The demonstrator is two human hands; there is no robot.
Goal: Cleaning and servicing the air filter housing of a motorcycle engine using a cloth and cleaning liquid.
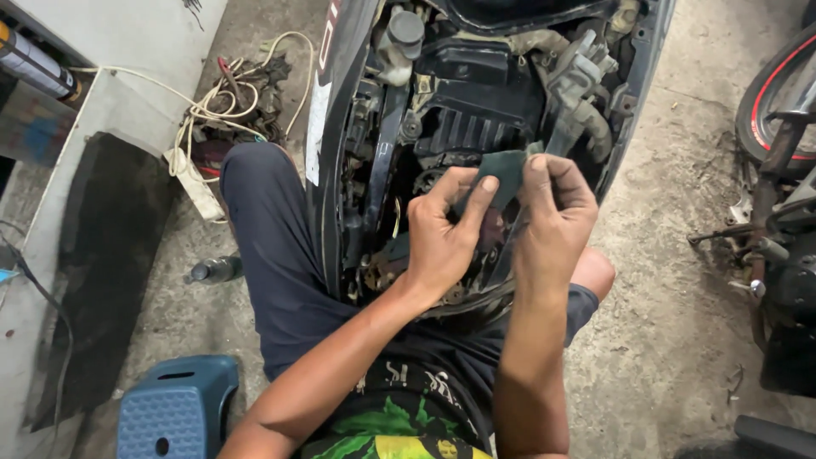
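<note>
Both hands pinch one small dark green cloth pad [501, 174] in front of the open motorbike engine [476, 119]. The left hand [442, 234] grips its near edge. The right hand [552, 212] grips its right side. A blue stool [178, 408] sits near left.

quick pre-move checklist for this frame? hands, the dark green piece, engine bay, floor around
1. Both hands on the piece: ok. The left hand and the right hand pinch the small dark green flat piece between thumbs and fingers.
2. Piece clear of the engine: cannot tell; it is held up in front of the open black scooter engine bay.
3. What the piece is made of: cannot tell.
4. Engine bay exposed: ok, covers off, hoses and ribbed housing visible.
5. Floor near the left knee: not ok, a dark plastic bottle and a tangle of cream cable lie there.
6. Blue plastic stool clear of the arms: ok.
</note>
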